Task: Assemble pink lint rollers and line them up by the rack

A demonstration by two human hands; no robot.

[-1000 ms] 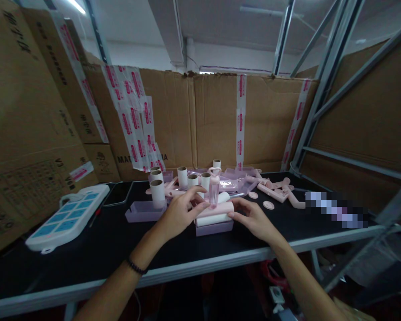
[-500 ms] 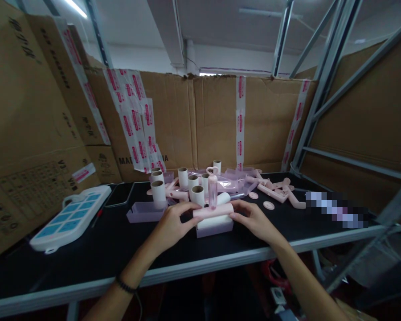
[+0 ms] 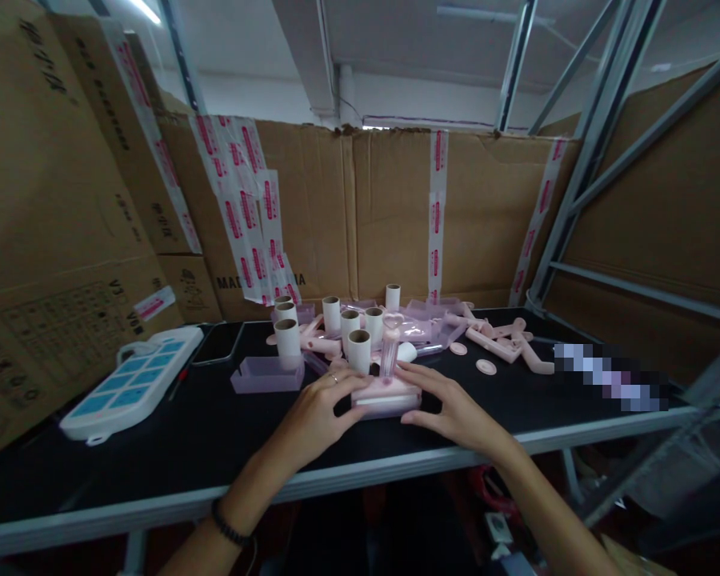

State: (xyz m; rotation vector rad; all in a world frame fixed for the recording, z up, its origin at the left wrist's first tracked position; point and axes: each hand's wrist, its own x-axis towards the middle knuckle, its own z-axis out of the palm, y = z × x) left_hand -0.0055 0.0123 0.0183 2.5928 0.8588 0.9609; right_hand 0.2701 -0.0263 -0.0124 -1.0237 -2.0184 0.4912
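Note:
A pink plastic cylinder (image 3: 379,387) rests low on a small lilac tray (image 3: 379,410), with a white strip showing between them. My left hand (image 3: 319,404) grips its left end, thumb in front and fingers behind. On the right end, my right hand (image 3: 456,406) holds in the same way, its fingertips over the top and thumb near the tray's front. Just behind the cylinder stands a clear pink stick (image 3: 390,356) topped by a heart-shaped loop; its lower end is partly hidden.
Several upright white cardboard tubes (image 3: 358,352) stand behind my hands. A lilac tray (image 3: 267,376) lies to the left, beyond it a phone (image 3: 217,344) and a white power strip (image 3: 132,384). Loose pink parts (image 3: 498,344) lie at right. The metal table edge (image 3: 336,476) runs in front.
The pink cylinder has gone down onto the lilac tray, and both hands have lowered with it. My fingers now lie more over its top. The view has shifted slightly.

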